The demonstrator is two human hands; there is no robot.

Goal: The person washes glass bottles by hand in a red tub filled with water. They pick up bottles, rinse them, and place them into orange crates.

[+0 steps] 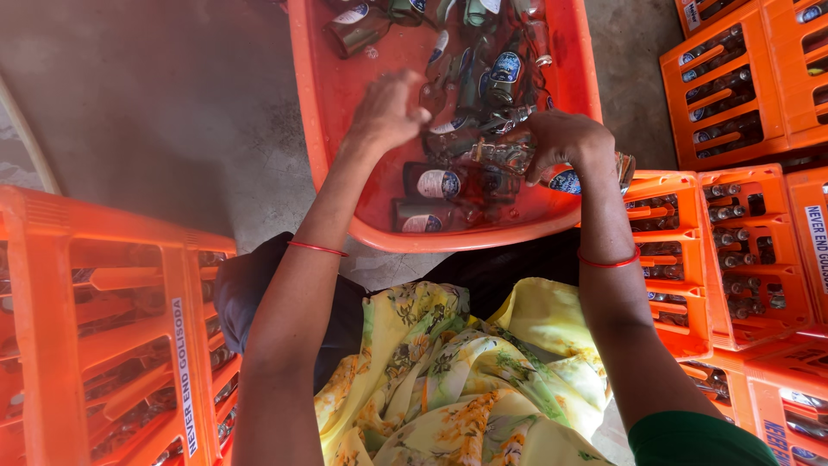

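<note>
Bottles (pixel 448 183) lie heaped on their sides in an orange plastic tub (pixel 332 95) that holds shallow water, most of them dark glass with oval blue-and-white labels. The left hand (pixel 390 110) hovers over the middle of the heap with its fingers curled downward; whether they close on a bottle cannot be told, as the hand covers what is beneath it. The right hand (pixel 565 142) is clenched around a labelled bottle (pixel 565 180) at the tub's near right rim, the label peeking out under the knuckles. Each wrist wears a thin red bangle. Stacked orange crates (pixel 737 91) stand to the right of the tub, their compartments filled with bottles seen from the cap end or side. Another orange crate (pixel 103 285) stands at the left, with bottles dimly visible through its slots. Below the arms spreads a yellow floral cloth (pixel 448 380) on the lap. The tub's far end is cut off by the top edge, and glare on the water blurs the bottles in the middle.
</note>
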